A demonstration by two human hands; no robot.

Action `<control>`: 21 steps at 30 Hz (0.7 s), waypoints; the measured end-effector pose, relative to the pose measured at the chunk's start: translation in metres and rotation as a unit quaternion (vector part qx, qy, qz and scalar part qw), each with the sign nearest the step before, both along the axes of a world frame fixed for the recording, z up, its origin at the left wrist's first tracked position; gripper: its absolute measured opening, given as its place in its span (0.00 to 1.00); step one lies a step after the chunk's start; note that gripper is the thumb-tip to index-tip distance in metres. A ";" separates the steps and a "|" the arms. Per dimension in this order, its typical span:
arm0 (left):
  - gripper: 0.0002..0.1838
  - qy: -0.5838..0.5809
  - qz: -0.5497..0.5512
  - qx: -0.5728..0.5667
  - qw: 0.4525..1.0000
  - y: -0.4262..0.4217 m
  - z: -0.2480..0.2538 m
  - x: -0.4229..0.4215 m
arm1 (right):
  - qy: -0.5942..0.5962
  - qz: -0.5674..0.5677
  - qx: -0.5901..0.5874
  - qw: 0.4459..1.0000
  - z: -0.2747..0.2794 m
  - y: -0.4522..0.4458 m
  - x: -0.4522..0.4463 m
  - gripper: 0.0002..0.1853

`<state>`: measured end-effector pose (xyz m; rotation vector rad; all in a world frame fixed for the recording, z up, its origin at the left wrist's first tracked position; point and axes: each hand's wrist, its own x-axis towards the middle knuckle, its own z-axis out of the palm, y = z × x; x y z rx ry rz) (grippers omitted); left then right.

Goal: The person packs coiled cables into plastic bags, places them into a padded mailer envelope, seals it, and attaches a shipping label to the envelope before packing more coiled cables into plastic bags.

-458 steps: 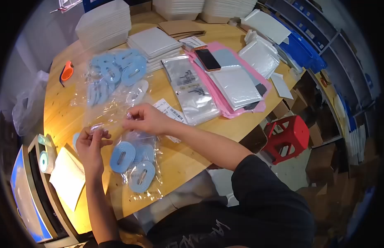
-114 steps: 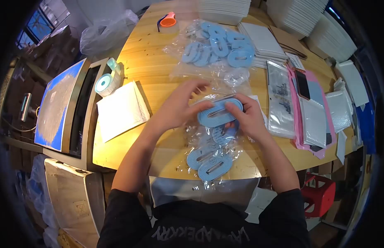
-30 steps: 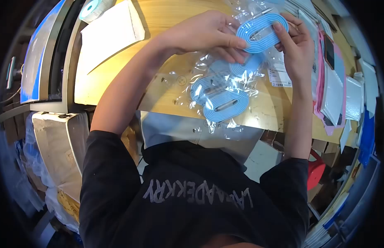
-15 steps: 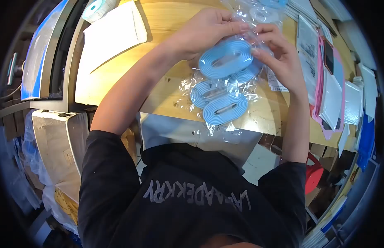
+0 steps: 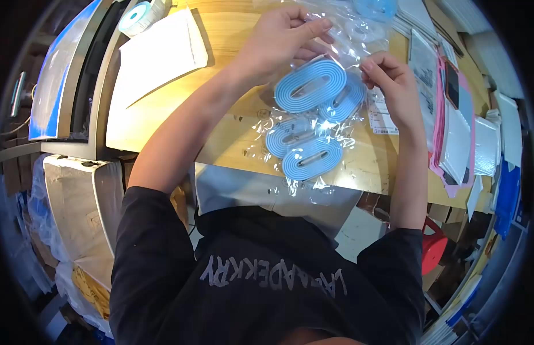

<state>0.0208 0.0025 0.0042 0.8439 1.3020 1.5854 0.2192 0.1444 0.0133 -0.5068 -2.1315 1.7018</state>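
The farthest blue coil point(image 5: 325, 73) of four slants in the clear bag point(image 5: 359, 37) on the desk point(image 5: 224, 34), long axis running near left to far right, right hand point(image 5: 368, 64) pinching film, left hand's point(image 5: 329, 31) grip unclear

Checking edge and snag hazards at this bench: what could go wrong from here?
1. The clear bag seems to overhang the table at its front edge, near the lowest blue coil; a tug might slide it off.
2. The right hand seems to pinch only thin film, so its grip could slip or tear it.
3. The printed label lies close by and could get brushed aside.
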 end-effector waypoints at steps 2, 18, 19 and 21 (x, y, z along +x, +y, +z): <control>0.14 0.012 0.018 0.024 0.999 0.000 0.002 0.000 | 0.013 0.004 -0.004 1.000 -0.002 0.001 0.001 0.10; 0.10 0.275 0.064 0.101 0.954 -0.003 -0.008 0.013 | 0.034 0.007 0.025 0.999 -0.011 -0.007 -0.005 0.07; 0.10 0.279 0.068 0.107 0.952 -0.008 -0.003 0.018 | 0.021 -0.018 -0.006 1.000 -0.011 -0.012 -0.006 0.07; 0.09 0.291 0.072 0.115 0.947 -0.011 0.002 0.019 | 0.056 -0.001 0.008 0.998 -0.010 -0.017 -0.014 0.07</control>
